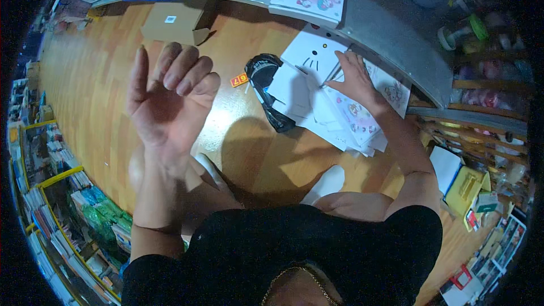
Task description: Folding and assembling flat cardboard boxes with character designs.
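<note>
Head view shows the left hand [174,93] empty at 10 o'clock, fingers half-curled, thumb apart, and the right hand [357,82] spread over papers [290,89] at 2 o'clock, where a light, flat touch should prevent sliding.

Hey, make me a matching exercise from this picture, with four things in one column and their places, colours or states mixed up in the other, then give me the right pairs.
Things
1. left hand
2. right hand
3. cardboard box
4. small card

Places, colours, states
A. red and yellow
B. over the white printed papers
C. brown, with a white label
D. raised and empty, palm in view

Right pairs: 1-D, 2-B, 3-C, 4-A
</note>
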{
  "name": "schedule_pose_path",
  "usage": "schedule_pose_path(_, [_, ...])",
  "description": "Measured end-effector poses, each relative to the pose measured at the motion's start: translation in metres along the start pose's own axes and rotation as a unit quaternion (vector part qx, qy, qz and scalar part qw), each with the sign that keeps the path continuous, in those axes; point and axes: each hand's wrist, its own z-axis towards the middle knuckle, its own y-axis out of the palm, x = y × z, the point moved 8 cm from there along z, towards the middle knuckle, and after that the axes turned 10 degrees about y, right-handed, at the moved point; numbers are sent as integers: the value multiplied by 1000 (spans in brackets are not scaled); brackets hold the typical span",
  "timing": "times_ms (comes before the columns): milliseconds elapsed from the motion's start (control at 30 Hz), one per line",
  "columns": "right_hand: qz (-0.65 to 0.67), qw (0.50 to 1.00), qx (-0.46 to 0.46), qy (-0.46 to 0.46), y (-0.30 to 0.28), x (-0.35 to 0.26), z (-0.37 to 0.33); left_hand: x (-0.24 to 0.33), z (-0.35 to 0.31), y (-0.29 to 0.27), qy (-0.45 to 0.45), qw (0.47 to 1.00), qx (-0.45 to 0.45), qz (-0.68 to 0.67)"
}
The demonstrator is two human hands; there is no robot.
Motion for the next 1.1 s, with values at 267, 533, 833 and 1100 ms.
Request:
schedule_pose_path(267, [-39,995,-12,94,17,32,10,-5,1,-76,-116,881,75,453])
schedule_pose_path(533, [0,993,-3,116,31,53,-4,-18,52,-173,-329,606,-39,723])
schedule_pose_path(833, [-25,997,28,67,27,19,-3,-148,123,-279,-308,658,-93,681])
schedule_pose_path(1100, [69,997,23,-15,33,-43,-6,-88,118,-264,-332,785,-77,518])
